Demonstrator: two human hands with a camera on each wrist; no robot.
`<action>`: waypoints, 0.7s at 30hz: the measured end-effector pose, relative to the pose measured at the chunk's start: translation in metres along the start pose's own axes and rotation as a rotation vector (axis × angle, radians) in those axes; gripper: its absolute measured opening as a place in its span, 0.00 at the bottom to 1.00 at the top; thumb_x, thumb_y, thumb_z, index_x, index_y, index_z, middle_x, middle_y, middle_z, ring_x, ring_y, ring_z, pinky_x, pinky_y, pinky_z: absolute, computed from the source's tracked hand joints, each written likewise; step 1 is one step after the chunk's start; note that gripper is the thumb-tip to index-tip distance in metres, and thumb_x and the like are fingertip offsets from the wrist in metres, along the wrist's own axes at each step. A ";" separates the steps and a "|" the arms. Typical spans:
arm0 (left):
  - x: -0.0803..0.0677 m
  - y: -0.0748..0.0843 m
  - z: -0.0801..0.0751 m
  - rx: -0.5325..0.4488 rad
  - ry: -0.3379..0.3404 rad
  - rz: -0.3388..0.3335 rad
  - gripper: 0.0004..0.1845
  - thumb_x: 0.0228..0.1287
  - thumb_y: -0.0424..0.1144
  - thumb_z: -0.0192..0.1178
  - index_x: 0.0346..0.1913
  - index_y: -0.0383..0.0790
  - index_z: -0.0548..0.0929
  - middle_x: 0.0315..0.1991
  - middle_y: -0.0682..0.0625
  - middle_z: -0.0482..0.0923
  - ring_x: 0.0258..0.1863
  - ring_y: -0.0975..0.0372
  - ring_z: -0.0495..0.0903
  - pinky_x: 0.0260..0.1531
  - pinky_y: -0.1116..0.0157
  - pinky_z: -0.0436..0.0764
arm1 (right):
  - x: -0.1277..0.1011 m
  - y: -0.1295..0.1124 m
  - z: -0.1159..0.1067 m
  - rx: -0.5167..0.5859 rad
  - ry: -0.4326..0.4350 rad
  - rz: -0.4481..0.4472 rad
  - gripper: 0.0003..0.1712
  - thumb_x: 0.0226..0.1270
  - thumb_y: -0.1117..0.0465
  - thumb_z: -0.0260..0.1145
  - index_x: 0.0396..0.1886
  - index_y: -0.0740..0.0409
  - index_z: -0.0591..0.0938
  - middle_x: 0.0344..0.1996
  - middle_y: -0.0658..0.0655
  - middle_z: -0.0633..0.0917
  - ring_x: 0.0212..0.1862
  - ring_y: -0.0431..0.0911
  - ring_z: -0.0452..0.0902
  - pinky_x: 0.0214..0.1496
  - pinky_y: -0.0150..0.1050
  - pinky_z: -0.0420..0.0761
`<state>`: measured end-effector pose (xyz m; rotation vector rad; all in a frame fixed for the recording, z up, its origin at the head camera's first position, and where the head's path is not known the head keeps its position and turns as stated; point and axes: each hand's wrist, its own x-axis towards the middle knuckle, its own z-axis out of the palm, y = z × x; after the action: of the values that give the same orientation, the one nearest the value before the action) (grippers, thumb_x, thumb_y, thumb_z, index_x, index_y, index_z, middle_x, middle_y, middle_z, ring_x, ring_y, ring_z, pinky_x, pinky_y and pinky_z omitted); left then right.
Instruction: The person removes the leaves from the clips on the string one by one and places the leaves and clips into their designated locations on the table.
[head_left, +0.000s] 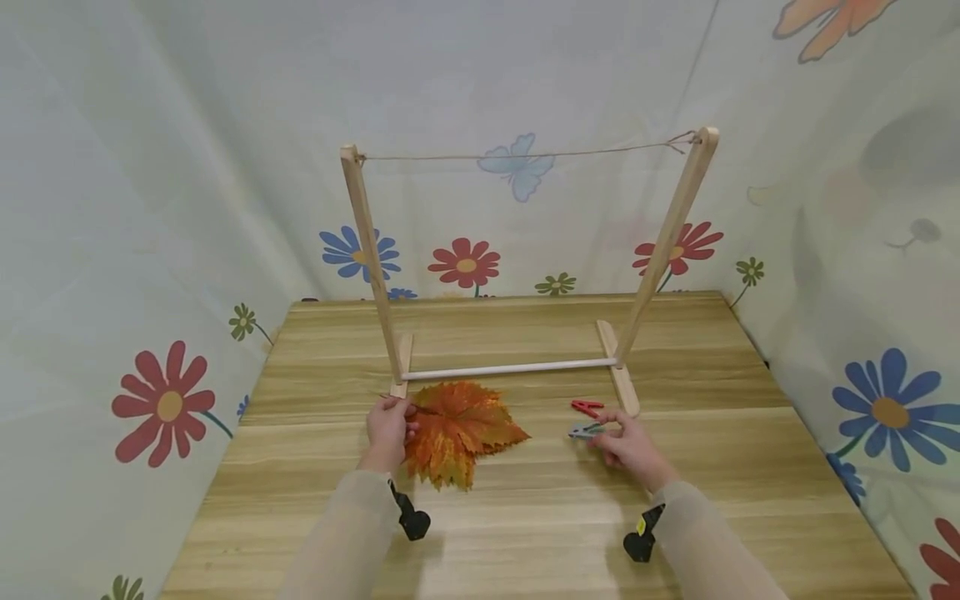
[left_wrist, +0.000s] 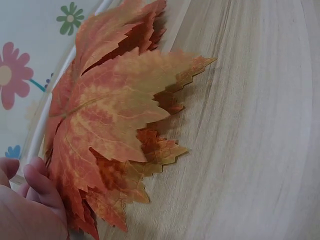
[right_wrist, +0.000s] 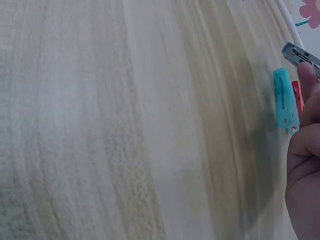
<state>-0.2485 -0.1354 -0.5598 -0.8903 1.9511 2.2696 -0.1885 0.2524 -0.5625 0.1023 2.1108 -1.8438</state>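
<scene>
The left hand (head_left: 388,427) pinches the stem end of layered orange-red maple leaves (head_left: 459,432) lying mid-desk, nearer the far edge; the right hand (head_left: 628,443) pinches a grey clothespin (head_left: 583,431); a red clothespin (head_left: 587,407) lies beside it.

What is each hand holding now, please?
Left hand: grips the leaves at the stem end.
Right hand: pinches a grey peg.

The left hand (left_wrist: 27,202) touches orange maple leaves (left_wrist: 107,125) on the wooden table (left_wrist: 250,150).
</scene>
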 end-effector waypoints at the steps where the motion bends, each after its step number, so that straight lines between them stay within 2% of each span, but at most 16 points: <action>1: 0.000 0.000 0.000 0.000 0.000 0.001 0.17 0.56 0.38 0.55 0.47 0.36 0.67 0.38 0.38 0.76 0.12 0.63 0.74 0.09 0.71 0.71 | 0.001 0.004 0.000 -0.006 -0.002 -0.003 0.24 0.54 0.66 0.61 0.49 0.66 0.63 0.29 0.71 0.79 0.14 0.41 0.65 0.13 0.31 0.63; 7: -0.003 0.002 0.000 -0.042 0.001 0.004 0.18 0.56 0.37 0.55 0.48 0.36 0.66 0.40 0.35 0.75 0.13 0.61 0.75 0.10 0.70 0.72 | 0.003 0.019 0.000 -0.015 -0.012 -0.009 0.23 0.54 0.66 0.60 0.48 0.63 0.62 0.30 0.68 0.80 0.14 0.41 0.65 0.12 0.30 0.61; 13: -0.004 0.006 0.002 -0.038 -0.012 0.018 0.19 0.56 0.36 0.54 0.51 0.36 0.66 0.41 0.34 0.75 0.16 0.58 0.77 0.12 0.68 0.73 | 0.000 0.021 0.001 -0.007 -0.047 0.005 0.23 0.56 0.66 0.58 0.50 0.63 0.61 0.33 0.67 0.81 0.15 0.40 0.67 0.12 0.29 0.62; 21: -0.004 0.012 0.009 -0.066 -0.034 0.012 0.24 0.53 0.37 0.58 0.53 0.38 0.66 0.43 0.36 0.75 0.16 0.59 0.77 0.11 0.69 0.72 | -0.003 0.020 0.001 -0.002 -0.057 0.000 0.23 0.56 0.68 0.57 0.51 0.64 0.61 0.32 0.68 0.80 0.16 0.41 0.67 0.12 0.28 0.63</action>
<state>-0.2527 -0.1287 -0.5471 -0.8419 1.8839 2.3524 -0.1802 0.2550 -0.5805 0.0492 2.0741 -1.8225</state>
